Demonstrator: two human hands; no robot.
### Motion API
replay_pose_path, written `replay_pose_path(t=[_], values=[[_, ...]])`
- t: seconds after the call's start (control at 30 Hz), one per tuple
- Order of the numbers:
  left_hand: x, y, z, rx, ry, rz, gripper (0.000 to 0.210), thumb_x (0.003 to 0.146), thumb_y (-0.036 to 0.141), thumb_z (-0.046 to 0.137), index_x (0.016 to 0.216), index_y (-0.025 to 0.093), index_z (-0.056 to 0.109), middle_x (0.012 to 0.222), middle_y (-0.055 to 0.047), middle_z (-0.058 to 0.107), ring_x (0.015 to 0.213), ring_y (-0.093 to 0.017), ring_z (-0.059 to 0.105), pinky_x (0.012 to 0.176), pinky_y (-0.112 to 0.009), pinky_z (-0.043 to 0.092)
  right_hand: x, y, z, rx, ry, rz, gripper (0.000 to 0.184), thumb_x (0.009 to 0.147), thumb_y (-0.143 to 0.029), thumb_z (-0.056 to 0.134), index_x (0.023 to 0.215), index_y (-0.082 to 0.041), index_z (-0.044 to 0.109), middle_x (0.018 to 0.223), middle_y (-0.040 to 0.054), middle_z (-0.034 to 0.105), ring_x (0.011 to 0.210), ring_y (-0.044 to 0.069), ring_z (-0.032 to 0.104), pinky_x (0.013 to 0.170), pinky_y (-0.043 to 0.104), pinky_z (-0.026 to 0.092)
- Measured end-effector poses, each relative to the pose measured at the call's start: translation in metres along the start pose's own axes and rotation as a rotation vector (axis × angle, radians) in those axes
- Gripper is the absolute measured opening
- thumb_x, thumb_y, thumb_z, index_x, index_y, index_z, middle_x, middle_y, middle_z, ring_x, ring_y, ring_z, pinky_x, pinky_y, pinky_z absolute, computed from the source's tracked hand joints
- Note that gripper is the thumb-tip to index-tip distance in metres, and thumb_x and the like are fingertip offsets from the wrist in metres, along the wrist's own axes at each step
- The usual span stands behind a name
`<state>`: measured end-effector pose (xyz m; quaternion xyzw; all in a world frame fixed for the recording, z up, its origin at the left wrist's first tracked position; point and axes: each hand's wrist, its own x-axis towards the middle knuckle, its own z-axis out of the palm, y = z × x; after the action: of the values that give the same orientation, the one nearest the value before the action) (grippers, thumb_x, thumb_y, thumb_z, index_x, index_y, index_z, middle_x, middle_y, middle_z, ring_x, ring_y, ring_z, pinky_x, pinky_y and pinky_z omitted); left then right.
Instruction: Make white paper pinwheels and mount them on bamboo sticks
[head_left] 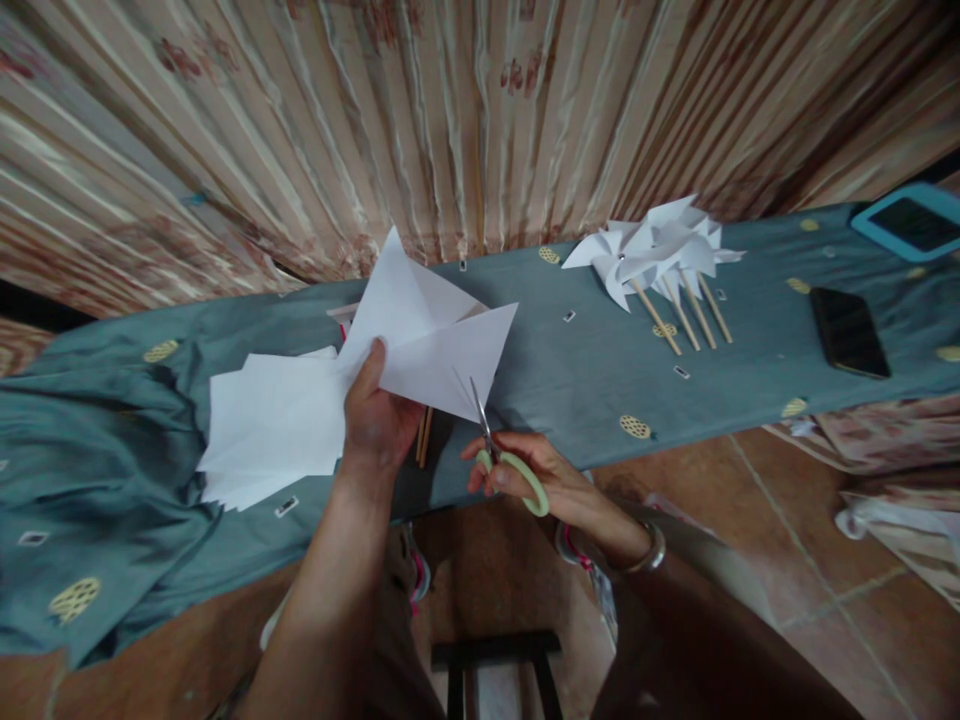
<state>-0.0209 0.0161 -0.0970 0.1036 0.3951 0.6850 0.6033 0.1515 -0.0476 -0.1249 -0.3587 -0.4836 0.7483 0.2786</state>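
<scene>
My left hand (pixel 382 412) pinches a sheet of white paper (pixel 427 345) with the thumb on top, holding it above the cloth. Cuts run in from the sheet's corners, and some flaps stand apart. Through the handles of the green-handled scissors (pixel 517 480) go the fingers of my right hand (pixel 540 465). Their parted blades reach the paper's near right corner. Beneath the paper, thin wooden sticks (pixel 424 440) lie partly hidden. A stack of white paper sheets (pixel 274 415) rests left of my left hand.
Several white paper pinwheels (pixel 660 245) on wooden sticks lie at the back right. Farther right are a black phone (pixel 849 332) and a blue-framed device (pixel 911 222). A teal patterned cloth (pixel 570 390) covers the narrow table; a pleated curtain (pixel 465 120) hangs behind. A dark stool (pixel 495 648) stands below.
</scene>
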Motion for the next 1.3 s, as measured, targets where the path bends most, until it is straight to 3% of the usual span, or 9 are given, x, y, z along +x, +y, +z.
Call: replay_pose_path(t=[0.4, 0.73, 0.97, 1.3], values=[[0.0012, 0.0015, -0.0004, 0.013, 0.016, 0.025, 0.027, 0.094, 0.023, 0.046, 0.113, 0.013, 0.063, 0.090, -0.007, 0.076, 0.089, -0.018, 0.072, 0.088, -0.028, 0.056, -0.0022, -0.0037, 0.0016, -0.043, 0.003, 0.017, 0.063, 0.071, -0.067, 0.066, 0.103, -0.013, 0.061, 0.077, 0.0014, 0.059, 0.065, 0.011, 0.051, 0.060, 0.026, 0.043], [-0.0001, 0.0011, -0.0017, 0.008, -0.006, -0.002, 0.027, 0.092, 0.023, 0.050, 0.113, 0.015, 0.064, 0.097, -0.008, 0.076, 0.101, -0.021, 0.069, 0.092, -0.030, 0.054, -0.0016, -0.0020, 0.0005, -0.017, -0.004, 0.012, 0.060, 0.072, -0.064, 0.068, 0.103, -0.013, 0.060, 0.077, 0.0011, 0.058, 0.067, 0.011, 0.053, 0.064, 0.028, 0.045], [0.0007, 0.0013, -0.0037, 0.007, -0.006, -0.011, 0.029, 0.090, 0.027, 0.055, 0.115, 0.014, 0.062, 0.096, -0.008, 0.076, 0.095, -0.022, 0.071, 0.092, -0.033, 0.054, -0.0022, -0.0057, 0.0022, -0.101, 0.017, -0.019, 0.057, 0.074, -0.064, 0.067, 0.101, -0.013, 0.062, 0.073, 0.0004, 0.058, 0.063, 0.011, 0.050, 0.056, 0.026, 0.040], [-0.0017, 0.0049, -0.0001, -0.025, 0.011, 0.008, 0.030, 0.092, 0.021, 0.048, 0.116, 0.013, 0.063, 0.088, -0.008, 0.076, 0.085, -0.019, 0.073, 0.093, -0.033, 0.054, -0.0014, -0.0044, 0.0041, -0.110, 0.025, -0.019, 0.056, 0.071, -0.064, 0.068, 0.097, -0.014, 0.063, 0.068, -0.0025, 0.055, 0.058, 0.009, 0.047, 0.055, 0.024, 0.037]])
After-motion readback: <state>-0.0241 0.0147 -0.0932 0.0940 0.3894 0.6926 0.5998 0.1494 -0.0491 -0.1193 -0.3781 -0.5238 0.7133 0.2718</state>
